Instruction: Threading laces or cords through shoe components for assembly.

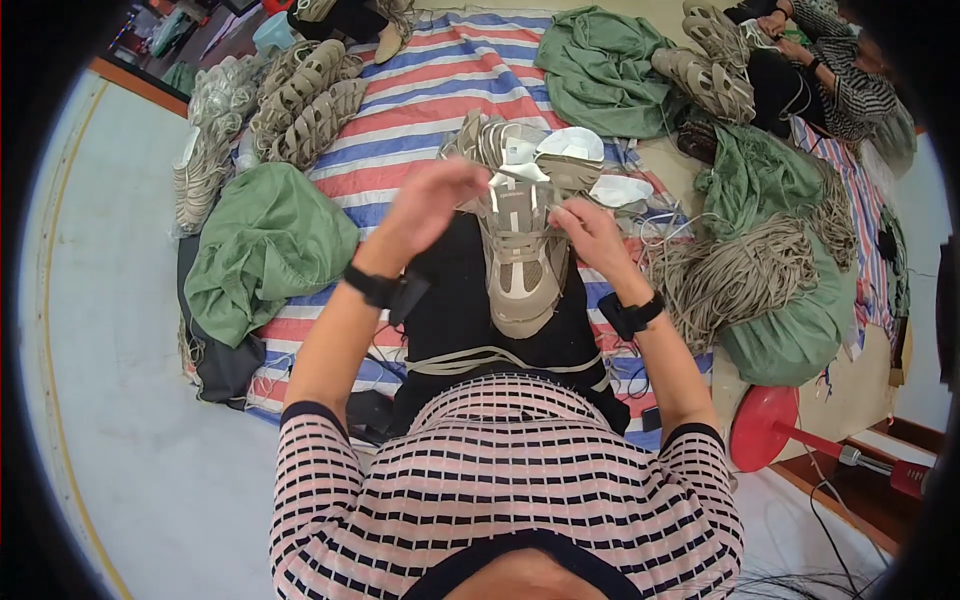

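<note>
A beige and taupe sneaker (522, 270) rests on my black-clad lap, toe toward me. Laces (520, 243) cross its lower eyelet rows, and the tongue (513, 200) shows above them. My left hand (440, 195) is at the upper left side of the shoe; its fingers are smeared by motion. At the right eyelet edge, my right hand (597, 238) has thumb and fingers pinched together. What lies in that pinch is too small to make out. Just beyond stand more beige sneakers (572, 160), some with white paper stuffing (620, 190).
A large bundle of beige laces (750, 275) lies on green sacks (785, 340) at the right. Another green sack (265, 240) and stacked sneakers (310, 105) are at the left. A red round-based stand (765, 430) is low right. Another person (850, 80) sits far right.
</note>
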The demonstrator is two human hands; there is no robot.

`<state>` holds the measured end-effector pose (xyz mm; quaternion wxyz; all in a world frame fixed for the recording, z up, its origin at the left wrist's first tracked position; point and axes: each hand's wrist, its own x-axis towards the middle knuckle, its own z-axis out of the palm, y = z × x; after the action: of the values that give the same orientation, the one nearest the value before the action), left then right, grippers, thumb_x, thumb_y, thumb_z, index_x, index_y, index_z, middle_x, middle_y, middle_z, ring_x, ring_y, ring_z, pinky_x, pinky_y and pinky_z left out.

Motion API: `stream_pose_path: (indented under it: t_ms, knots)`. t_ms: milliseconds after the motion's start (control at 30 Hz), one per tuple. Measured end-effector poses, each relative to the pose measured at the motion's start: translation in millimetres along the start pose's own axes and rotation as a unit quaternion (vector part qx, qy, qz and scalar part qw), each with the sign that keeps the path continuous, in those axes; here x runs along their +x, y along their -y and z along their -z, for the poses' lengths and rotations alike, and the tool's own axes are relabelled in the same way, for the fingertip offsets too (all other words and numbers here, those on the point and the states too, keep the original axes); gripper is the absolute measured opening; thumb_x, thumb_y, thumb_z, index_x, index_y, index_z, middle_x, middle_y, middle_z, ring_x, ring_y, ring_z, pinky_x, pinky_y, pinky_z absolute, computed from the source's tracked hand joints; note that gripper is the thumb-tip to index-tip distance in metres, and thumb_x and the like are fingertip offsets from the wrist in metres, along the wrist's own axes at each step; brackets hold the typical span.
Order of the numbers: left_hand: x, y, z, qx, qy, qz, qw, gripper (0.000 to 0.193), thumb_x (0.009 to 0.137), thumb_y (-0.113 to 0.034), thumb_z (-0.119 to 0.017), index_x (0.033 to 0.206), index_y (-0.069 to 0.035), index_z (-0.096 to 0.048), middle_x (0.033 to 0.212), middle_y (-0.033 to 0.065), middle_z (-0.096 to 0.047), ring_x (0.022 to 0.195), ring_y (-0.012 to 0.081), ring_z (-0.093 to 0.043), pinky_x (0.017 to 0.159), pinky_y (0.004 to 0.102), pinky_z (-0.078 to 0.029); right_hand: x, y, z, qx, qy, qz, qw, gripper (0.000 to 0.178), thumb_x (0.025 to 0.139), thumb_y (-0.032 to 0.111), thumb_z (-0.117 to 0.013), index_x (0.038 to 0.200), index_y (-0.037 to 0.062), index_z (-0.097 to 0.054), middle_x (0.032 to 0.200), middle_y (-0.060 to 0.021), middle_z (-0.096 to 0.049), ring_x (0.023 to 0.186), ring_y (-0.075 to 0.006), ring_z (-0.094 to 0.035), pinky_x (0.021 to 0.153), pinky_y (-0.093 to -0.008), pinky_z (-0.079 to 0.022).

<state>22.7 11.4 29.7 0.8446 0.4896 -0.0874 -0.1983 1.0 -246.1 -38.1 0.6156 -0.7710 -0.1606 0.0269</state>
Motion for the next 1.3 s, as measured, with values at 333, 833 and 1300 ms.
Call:
stream_pose_path:
  t_ms: [333,833,1300]
  knots:
    - [-155,-67,144,0.231,-0.396,0.135,0.878,0.028,0.089,-0.031,-0.052,0.075,-0.007,-0.057,0.074,0.0062,-0.06,0.069,0.0212,-0.059,0.066,0.0362,-0.047,-20,12,-7,-0.15,0.012,-0.018,0.988,0.028,0.091,0.026,-0.049,0.07,0.009,-0.058,0.061,0.0008,-0.06,0.064,-0.0206,-0.058,0.065,-0.0318,-0.034]
    - [15,48,-20,0.639,-0.003,-0.083,0.765,0.012,0.075,-0.015,-0.063,0.079,-0.004,-0.06,0.077,0.0112,-0.062,0.075,0.0289,-0.059,0.066,0.0381,-0.044,-19,1,2,0.045,0.064,-0.119,0.99,0.024,0.087,0.023,-0.053,0.086,0.0037,-0.067,0.063,-0.002,-0.06,0.06,-0.0092,-0.054,0.057,-0.0243,-0.042]
    - [22,54,-29,0.72,0.087,-0.084,0.684,0.015,0.071,-0.016,-0.067,0.083,-0.01,-0.06,0.079,0.0055,-0.052,0.081,0.0231,-0.051,0.072,0.0363,-0.03,-19,-2,-6,0.074,0.08,-0.091,0.99,0.023,0.085,0.02,-0.054,0.075,-0.0008,-0.061,0.066,-0.0013,-0.059,0.063,-0.0088,-0.055,0.061,-0.024,-0.044]
